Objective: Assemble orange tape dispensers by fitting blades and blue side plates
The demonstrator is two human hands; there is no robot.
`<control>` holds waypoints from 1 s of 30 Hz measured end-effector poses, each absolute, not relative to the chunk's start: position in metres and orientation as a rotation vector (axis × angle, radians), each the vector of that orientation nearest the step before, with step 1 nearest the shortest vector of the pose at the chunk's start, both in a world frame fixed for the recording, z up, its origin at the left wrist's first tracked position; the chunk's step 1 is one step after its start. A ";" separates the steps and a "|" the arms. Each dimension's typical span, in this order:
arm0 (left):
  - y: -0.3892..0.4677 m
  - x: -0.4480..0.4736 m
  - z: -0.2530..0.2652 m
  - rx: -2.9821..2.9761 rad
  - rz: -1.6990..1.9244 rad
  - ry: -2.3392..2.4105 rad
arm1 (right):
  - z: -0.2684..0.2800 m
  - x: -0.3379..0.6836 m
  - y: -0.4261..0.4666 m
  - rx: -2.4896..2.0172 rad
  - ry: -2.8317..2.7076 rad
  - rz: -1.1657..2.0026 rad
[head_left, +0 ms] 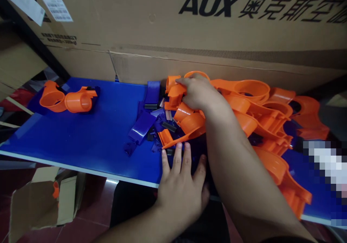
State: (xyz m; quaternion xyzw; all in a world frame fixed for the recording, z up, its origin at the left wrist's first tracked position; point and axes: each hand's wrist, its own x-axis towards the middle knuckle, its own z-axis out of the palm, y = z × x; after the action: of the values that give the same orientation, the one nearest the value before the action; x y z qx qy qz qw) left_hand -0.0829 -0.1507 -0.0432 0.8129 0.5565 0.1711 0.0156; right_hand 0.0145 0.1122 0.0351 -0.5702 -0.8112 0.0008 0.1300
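My left hand [182,185] lies palm down at the front edge of the blue tabletop, fingers spread, with nothing in it. Its fingertips are by the lower rim of an orange plastic ring-shaped part [191,125]. Reaching across the pile, my right hand [199,91] has its index finger and thumb closed on a small orange plastic part [176,93] near the back. Some of its fingers are hidden behind the hand. Left of these parts lie blue plastic pieces [142,127] and black cylindrical pieces [168,126].
More orange parts [252,89] are heaped to the right, under and beyond my right forearm. Two orange parts [78,102] rest at the table's left end. A large cardboard box [151,22] stands along the back. An open carton [35,203] sits on the floor at lower left.
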 end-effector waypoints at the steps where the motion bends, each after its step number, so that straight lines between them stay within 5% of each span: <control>1: -0.151 -0.082 -0.044 2.534 0.540 1.733 | 0.035 0.014 0.111 -1.671 -2.335 0.016; 22: -0.150 -0.081 -0.050 2.520 0.614 1.725 | 0.084 -0.019 0.052 -1.385 -2.115 -0.124; 30: -0.148 -0.081 -0.047 2.535 0.577 1.713 | 0.082 -0.015 -0.039 -1.244 -2.005 -0.288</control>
State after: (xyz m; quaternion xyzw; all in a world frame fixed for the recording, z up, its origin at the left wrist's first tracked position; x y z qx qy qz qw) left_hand -0.0805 -0.1483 -0.0474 0.8141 0.5502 0.1852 0.0141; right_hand -0.0153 -0.0390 0.0822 -0.4857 -0.7824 -0.1126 0.3731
